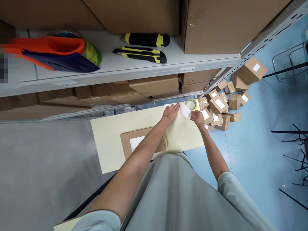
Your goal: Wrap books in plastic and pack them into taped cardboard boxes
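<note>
Spread flat with its fingers stretched out, my left hand (171,112) presses on white paper at the far edge of the cream table (108,134). My right hand (197,118) pinches the right end of a white label strip (185,110), which is lifted and bent between my hands. Just beyond my right hand lies a roll of tape (191,104) on the table. A cardboard box (126,142) with a white label on top rests nearer to me, partly hidden under my left forearm.
On the shelf (103,69) above lie two yellow-black utility knives (141,54) and an orange-blue tape dispenser (60,53), with large cartons (144,16) behind. Several small parcels (218,104) are piled on the floor right of the table. Folding chair frames (300,138) stand far right.
</note>
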The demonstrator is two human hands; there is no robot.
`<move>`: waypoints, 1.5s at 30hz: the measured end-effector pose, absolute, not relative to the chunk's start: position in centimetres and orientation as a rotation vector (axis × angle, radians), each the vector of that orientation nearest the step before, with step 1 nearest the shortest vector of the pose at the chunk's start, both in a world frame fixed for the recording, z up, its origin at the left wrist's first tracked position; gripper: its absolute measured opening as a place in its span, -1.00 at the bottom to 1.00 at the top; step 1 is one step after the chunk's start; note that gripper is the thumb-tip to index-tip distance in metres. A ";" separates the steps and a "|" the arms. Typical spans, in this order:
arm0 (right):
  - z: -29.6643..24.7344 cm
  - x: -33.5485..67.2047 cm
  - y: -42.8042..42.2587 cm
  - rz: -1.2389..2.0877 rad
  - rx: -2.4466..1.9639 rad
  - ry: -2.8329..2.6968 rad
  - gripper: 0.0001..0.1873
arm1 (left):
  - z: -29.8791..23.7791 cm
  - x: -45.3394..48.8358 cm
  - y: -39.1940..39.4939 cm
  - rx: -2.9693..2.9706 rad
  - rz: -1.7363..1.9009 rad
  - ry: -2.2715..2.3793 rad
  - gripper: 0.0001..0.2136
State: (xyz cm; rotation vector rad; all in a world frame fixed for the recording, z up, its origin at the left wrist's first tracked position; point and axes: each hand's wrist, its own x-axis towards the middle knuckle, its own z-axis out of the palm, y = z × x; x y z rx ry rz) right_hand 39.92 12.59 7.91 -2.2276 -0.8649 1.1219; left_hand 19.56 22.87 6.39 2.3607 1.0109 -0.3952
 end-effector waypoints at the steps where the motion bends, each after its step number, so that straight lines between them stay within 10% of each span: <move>1: 7.8 40.1 12.5 1.110 -2.228 -0.862 -0.68 | 6.2 19.7 22.9 2.356 -0.393 1.013 -0.31; 30: 9.0 42.3 11.8 0.933 -2.305 -0.810 -0.58 | 5.1 21.0 22.7 2.221 -0.288 1.092 -0.26; 45: 18.6 35.1 8.5 0.774 -1.968 -0.810 -0.44 | 10.8 17.7 21.4 1.865 0.251 1.215 -0.52</move>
